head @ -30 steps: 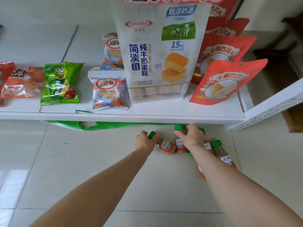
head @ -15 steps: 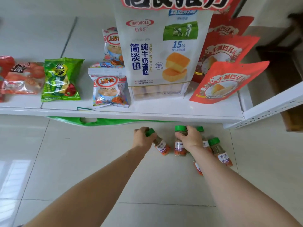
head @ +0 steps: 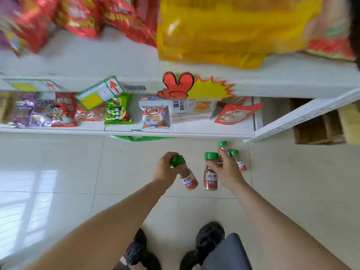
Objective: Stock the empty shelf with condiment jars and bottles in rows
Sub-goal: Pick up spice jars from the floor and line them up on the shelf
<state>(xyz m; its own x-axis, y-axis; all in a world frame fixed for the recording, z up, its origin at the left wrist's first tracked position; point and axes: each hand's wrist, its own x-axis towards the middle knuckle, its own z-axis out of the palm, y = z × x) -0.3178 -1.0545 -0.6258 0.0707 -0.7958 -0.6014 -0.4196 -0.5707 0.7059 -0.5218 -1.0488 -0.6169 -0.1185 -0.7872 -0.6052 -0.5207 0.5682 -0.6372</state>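
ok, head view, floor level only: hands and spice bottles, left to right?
Left hand → the bottle it grips by the cap → the bottle the right hand holds → right hand → front bottle on the floor.

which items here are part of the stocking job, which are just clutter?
Job: jar in left hand; jar in right hand; two jars on the floor.
Clutter: snack bags on the lower shelf; green bag; wooden crate.
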